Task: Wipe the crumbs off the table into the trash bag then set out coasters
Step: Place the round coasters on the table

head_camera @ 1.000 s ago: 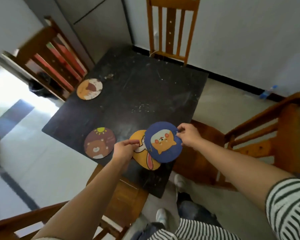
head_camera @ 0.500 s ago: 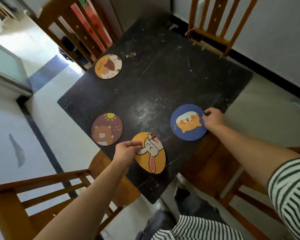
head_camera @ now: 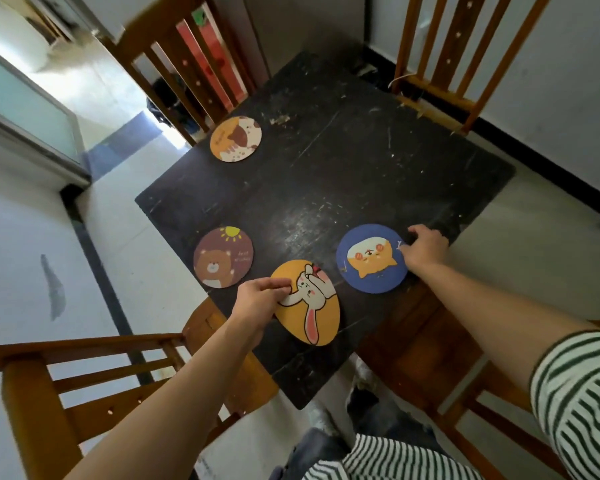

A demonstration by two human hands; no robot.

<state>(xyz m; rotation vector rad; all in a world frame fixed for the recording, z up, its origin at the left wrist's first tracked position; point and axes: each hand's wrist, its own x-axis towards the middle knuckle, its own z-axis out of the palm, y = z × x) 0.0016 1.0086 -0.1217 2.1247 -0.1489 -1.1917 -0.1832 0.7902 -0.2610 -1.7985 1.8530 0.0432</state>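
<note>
Head view: left hand (head_camera: 257, 299) fingers pinch rabbit coaster (head_camera: 309, 306); right hand (head_camera: 425, 249) fingers press blue coaster (head_camera: 373, 259).

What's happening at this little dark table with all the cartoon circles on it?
A person is setting out round coasters on a dark table. The left hand holds the edge of the yellow rabbit coaster, and the right hand touches the edge of the blue fox coaster. A brown bear coaster and an orange cat coaster already lie flat along the left side. A few pale specks show on the tabletop.
</note>
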